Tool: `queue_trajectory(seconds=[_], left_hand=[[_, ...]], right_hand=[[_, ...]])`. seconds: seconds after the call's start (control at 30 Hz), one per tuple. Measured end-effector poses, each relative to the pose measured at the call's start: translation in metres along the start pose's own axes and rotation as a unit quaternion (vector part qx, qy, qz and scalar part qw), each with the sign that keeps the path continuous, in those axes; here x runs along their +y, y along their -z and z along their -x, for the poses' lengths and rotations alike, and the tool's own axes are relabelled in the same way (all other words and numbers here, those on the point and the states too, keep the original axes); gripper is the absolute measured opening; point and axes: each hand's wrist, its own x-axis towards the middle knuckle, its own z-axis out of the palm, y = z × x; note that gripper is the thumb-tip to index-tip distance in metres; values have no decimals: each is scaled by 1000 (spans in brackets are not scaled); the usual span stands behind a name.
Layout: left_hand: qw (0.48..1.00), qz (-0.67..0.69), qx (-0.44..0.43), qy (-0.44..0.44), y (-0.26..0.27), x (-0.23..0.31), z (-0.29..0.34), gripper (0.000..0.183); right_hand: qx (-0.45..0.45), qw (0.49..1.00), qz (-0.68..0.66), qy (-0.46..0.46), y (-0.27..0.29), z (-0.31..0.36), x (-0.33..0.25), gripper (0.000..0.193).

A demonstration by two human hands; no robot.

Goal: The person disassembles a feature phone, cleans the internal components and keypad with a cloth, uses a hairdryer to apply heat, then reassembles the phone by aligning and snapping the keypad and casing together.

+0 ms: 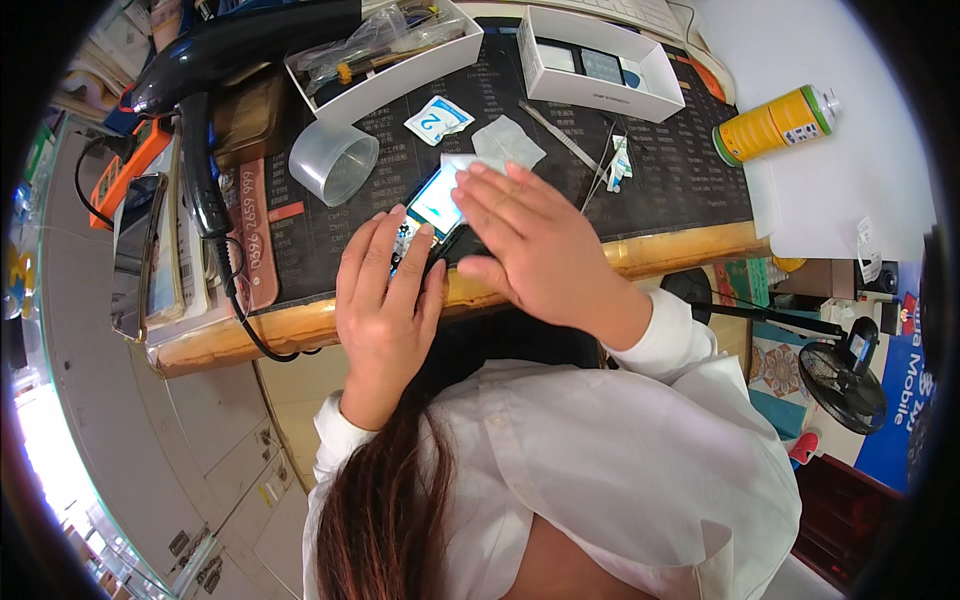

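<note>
My left hand (385, 295) seems to steady the lit-screen, bare-circuited device (437, 205) on the black printed mat (690, 175); whether it clamps, I can't tell. My right hand (545, 240), thumb apart, covers a thin white wipe (456, 160).

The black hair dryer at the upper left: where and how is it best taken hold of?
Probably by the handle, the left hand coming from the person's side: the handle is slimmer than the barrel and extends toward the person. Gripping above its lower end would likely avoid the cord.
</note>
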Motion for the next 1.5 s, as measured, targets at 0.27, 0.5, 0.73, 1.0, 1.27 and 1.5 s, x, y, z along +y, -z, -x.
queue_trajectory(seconds=[0.27,0.5,0.73,1.0,1.27,1.5], left_hand=[[1000,1,3,-5,0,0,0,35],[1000,-6,-1,0,0,0,1,37],[1000,2,15,-9,-2,-2,1,36],[1000,-13,7,3,1,4,-1,32],[995,56,13,83,12,6,6,78],[996,-8,2,93,21,14,23,72]], right_hand=[[14,999,16,-29,-4,-1,0,61],[18,1000,0,15,-5,-2,-3,62],[37,999,3,37,-3,-1,-9,58],[36,985,166,-37,0,-3,29,45],[135,984,67,-91,28,34,19,31],[130,976,-145,-99,8,58,-24,22]])
